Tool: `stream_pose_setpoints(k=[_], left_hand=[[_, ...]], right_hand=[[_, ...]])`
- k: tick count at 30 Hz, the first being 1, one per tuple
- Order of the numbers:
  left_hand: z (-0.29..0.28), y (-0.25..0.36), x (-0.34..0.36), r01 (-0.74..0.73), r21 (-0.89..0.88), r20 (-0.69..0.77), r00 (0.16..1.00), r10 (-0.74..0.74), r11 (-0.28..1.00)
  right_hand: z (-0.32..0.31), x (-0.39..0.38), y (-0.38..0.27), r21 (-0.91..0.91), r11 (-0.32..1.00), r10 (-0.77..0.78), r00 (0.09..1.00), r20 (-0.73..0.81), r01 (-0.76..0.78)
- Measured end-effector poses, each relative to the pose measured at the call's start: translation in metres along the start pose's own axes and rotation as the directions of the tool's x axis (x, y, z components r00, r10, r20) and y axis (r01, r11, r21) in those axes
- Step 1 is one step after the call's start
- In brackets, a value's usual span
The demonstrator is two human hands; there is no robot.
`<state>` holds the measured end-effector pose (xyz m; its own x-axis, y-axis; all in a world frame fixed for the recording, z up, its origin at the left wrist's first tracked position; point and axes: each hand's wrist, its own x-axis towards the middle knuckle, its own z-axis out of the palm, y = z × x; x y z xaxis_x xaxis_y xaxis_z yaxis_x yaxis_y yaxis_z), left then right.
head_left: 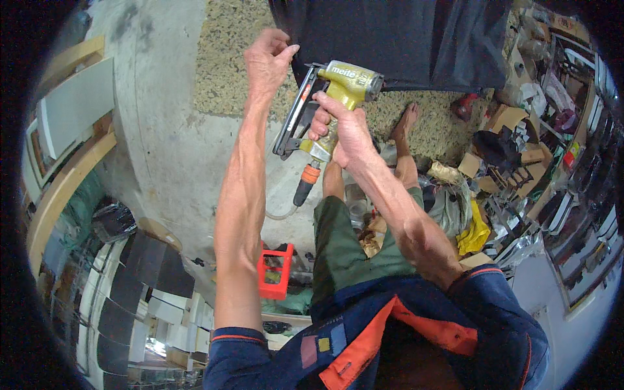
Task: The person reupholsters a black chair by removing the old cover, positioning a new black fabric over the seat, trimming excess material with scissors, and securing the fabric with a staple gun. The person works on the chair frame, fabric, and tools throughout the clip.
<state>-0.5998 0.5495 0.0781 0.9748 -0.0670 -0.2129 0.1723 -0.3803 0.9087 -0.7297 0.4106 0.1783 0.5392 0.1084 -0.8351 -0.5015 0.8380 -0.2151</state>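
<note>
My right hand point(343, 130) grips a yellow-green pneumatic nail gun point(344, 88), its long silver and black magazine on the left side and an orange-and-black hose coupling at its lower end. My left hand point(266, 65) is up beside the gun, thumb and fingers pinched at the left edge of a black fabric point(396, 39), which is draped at the top over a speckled foam sheet point(227, 58). A thin clear hose hangs below the coupling.
My bare feet and legs are below me, near a red plastic frame point(276, 273) on the concrete floor point(162, 130). Cluttered scrap, cardboard point(510, 120) and a yellow bag point(473, 227) crowd the right. Wooden boards point(68, 188) and panels stand at the left.
</note>
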Motion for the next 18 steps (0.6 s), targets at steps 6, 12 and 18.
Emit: stream_pose_setpoints(k=[6, 12, 18], left_hand=[[-0.011, 0.004, 0.008, -0.034, 0.123, 0.099, 0.995, 0.022, 0.992], [-0.013, 0.008, 0.012, 0.056, 0.096, 0.148, 0.986, -0.070, 0.994], [-0.011, 0.010, 0.017, 0.036, 0.172, 0.199, 0.977, -0.071, 0.984]], right_hand=[[0.007, 0.013, 0.007, 0.160, 0.987, 0.009, 0.999, 0.031, -0.014], [0.014, 0.024, 0.005, 0.205, 0.976, 0.083, 0.996, -0.038, -0.073], [0.023, 0.028, 0.006, 0.070, 0.997, 0.046, 0.995, -0.088, -0.040]])
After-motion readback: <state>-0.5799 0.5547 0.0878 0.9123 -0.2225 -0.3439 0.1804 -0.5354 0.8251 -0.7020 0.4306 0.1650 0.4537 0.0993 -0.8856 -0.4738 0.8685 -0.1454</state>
